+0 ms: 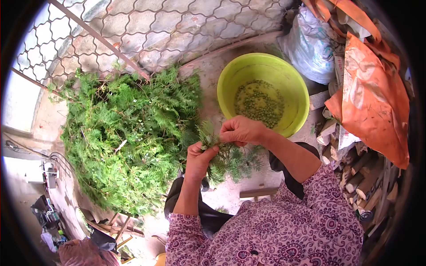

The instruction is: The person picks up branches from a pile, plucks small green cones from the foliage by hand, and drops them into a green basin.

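Observation:
My left hand (pixel 198 160) is closed round a green leafy sprig (pixel 226 160) in the middle of the view, with thumb and fingers pinched near its upper part. Just up and to the right, my right hand (pixel 242 131) pinches at the same sprig, fingers pressed together. Whatever lies between those fingertips is too small to make out. Beyond my right hand stands a yellow-green basin (pixel 225 95), its bottom partly covered with small round green berries (pixel 259 103). A large heap of leafy green branches (pixel 128 137) lies to the left of both hands.
A metal lattice (pixel 173 33) runs behind the heap and basin. On the right are a white sack (pixel 308 48), an orange sack (pixel 370 102) and stacked firewood (pixel 366 177). Wooden pieces (pixel 122 228) and bags (pixel 82 253) lie at the lower left.

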Demonstrator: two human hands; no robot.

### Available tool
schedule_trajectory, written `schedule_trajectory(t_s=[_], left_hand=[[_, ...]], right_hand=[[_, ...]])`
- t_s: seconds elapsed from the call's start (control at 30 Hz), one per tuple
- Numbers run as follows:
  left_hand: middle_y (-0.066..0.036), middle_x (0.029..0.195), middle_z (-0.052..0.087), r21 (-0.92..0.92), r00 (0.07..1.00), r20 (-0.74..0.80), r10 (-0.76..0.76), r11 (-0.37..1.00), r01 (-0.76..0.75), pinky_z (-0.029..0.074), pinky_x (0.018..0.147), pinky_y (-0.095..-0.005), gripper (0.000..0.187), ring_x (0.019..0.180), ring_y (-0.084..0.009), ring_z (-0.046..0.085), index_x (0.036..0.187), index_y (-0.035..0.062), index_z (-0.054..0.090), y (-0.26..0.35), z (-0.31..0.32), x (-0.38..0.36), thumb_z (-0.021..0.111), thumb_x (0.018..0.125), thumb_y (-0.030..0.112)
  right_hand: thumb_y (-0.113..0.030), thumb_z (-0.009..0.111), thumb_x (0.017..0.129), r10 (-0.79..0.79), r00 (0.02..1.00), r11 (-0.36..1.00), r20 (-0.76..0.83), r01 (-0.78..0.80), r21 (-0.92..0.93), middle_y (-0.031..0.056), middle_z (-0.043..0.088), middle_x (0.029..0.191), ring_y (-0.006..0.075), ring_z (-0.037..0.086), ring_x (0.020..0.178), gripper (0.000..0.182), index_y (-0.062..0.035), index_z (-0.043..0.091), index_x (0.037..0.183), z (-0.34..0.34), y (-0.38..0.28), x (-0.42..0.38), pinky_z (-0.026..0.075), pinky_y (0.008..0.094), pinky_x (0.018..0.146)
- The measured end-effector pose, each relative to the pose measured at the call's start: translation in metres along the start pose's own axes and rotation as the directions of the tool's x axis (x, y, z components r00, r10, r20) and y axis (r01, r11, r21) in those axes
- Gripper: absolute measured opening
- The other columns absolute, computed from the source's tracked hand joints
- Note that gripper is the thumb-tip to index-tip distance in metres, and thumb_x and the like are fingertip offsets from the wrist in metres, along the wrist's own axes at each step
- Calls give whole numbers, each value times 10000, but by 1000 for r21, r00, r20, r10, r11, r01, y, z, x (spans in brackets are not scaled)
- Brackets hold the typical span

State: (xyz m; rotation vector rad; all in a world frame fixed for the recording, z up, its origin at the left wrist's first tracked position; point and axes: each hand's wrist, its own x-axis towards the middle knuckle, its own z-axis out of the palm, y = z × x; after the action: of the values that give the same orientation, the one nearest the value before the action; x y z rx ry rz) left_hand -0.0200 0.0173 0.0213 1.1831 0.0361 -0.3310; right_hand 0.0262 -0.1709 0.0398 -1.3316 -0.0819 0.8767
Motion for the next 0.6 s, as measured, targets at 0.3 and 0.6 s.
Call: schedule_trajectory(t_s=[0.3, 0.6], left_hand=[[26, 761, 628, 3, 995, -78, -70, 998, 70, 423, 551, -176, 164, 607, -22, 513, 877, 62, 657, 3, -3, -2, 601, 747, -20], [1, 740, 627, -77, 986, -166, -20, 997, 8, 440, 521, -199, 103, 597, -55, 558, 831, 65, 643, 4, -6, 5, 594, 771, -3]], right_hand=[[-138, 632, 773, -76, 997, 984, 10, 74, 164, -35, 510, 616, 37, 450, 478, 104, -74, 555, 802, 5, -1, -6, 328, 171, 410], [-36, 555, 801, -150, 958, 708, -244, 276, 650, 16, 539, 704, 58, 475, 502, 51, -66, 519, 820, -18, -18, -8, 338, 162, 412]])
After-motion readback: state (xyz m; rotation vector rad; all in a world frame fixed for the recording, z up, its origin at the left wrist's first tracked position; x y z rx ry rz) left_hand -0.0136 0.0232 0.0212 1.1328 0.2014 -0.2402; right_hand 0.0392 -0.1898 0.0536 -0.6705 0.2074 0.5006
